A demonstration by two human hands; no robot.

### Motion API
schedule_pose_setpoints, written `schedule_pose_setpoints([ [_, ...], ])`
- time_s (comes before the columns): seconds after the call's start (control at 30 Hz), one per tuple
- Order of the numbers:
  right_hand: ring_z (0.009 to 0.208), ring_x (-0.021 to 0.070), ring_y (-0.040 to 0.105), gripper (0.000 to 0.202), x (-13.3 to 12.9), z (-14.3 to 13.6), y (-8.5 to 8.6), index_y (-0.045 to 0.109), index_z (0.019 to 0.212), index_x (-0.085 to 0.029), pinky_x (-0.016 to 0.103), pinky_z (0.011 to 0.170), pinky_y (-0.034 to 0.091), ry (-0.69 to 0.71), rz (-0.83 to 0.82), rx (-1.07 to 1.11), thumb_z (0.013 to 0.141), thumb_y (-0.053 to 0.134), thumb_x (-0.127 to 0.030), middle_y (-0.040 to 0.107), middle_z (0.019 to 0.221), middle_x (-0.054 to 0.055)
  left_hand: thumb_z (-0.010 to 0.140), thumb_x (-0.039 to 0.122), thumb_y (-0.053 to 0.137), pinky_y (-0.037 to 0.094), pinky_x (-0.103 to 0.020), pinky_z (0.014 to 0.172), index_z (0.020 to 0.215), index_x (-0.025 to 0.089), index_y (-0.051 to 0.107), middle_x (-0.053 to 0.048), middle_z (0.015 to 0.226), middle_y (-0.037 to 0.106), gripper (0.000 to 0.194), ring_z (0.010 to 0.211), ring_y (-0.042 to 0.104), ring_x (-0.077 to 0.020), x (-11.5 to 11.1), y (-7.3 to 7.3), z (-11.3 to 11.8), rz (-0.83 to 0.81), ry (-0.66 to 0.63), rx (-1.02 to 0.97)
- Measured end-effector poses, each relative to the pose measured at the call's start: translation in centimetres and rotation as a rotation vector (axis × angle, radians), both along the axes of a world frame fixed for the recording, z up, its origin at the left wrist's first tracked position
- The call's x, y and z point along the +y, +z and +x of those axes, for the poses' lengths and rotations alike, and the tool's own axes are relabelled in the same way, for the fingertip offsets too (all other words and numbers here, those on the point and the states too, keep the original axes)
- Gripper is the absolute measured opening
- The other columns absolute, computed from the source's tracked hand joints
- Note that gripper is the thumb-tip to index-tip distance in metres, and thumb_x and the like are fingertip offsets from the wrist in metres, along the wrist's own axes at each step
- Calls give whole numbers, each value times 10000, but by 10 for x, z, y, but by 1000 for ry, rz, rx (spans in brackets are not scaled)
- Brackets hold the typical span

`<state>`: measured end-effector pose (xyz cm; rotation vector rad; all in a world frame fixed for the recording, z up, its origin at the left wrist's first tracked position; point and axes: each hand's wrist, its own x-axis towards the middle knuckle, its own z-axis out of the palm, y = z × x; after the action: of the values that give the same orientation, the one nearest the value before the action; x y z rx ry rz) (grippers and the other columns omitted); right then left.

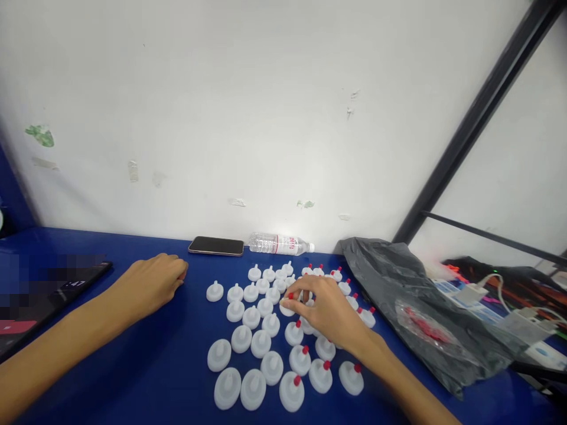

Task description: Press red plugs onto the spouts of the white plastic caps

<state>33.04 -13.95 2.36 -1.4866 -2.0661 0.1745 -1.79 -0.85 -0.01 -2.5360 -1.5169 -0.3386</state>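
Observation:
Many white plastic nozzle caps (261, 343) stand spout-up on the blue tabletop, in loose rows. Those on the right carry small red tips (305, 350) on their spouts, while those on the left have bare spouts. My right hand (325, 307) reaches in among them, thumb and forefinger pinched around a red tip (290, 296) on one cap's spout. The other fingers curl and hide part of the caps behind. My left hand (159, 277) rests on the table left of the caps, its fingers curled in; whatever they may hold is hidden.
A phone (216, 245) and a clear bottle (281, 244) lie along the wall. On the right, a dark grey plastic bag (381, 277) bears a clear packet of red pieces (427, 324). A tablet (48, 295) lies at the left; chargers and cables (481, 289) crowd the far right.

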Motion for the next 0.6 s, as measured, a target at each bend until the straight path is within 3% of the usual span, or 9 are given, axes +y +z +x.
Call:
schedule_pose_setpoints([
  [0.13,739,193,721,146,-3,0,7,804,895,-266,304,680,513,21,-60,1,948,744,-389,798,844,-13,878,213,472,327,-357,572,728,232,602,-130,836,725,199,733,656,-305,1,-2,-1,3,7,19],
  [0.27,723,202,709,300,-3,8,17,783,954,-248,329,691,497,-138,11,-15,1060,533,-374,796,865,2,885,187,460,312,-359,580,716,228,591,-135,831,714,217,747,651,-314,0,-2,-2,5,1,21],
  [0.37,728,228,715,204,2,14,12,787,981,-228,347,689,492,-188,-1,-31,1009,617,-338,801,887,31,928,215,420,320,-362,583,727,231,595,-134,845,707,268,770,653,-321,-3,2,-2,4,-16,4],
  [0.5,750,234,717,52,9,17,-1,779,907,-218,355,717,502,-166,-29,-35,905,750,-261,790,885,39,1019,372,359,355,-365,602,859,233,635,-119,864,726,348,785,671,-317,-11,17,9,13,-16,-102],
  [0.6,841,230,721,39,8,15,0,730,904,-231,367,791,526,-147,0,-13,934,716,-251,771,941,29,1029,473,398,429,-349,648,996,253,678,-67,910,770,357,759,690,-271,-24,28,26,-37,-64,-260],
])
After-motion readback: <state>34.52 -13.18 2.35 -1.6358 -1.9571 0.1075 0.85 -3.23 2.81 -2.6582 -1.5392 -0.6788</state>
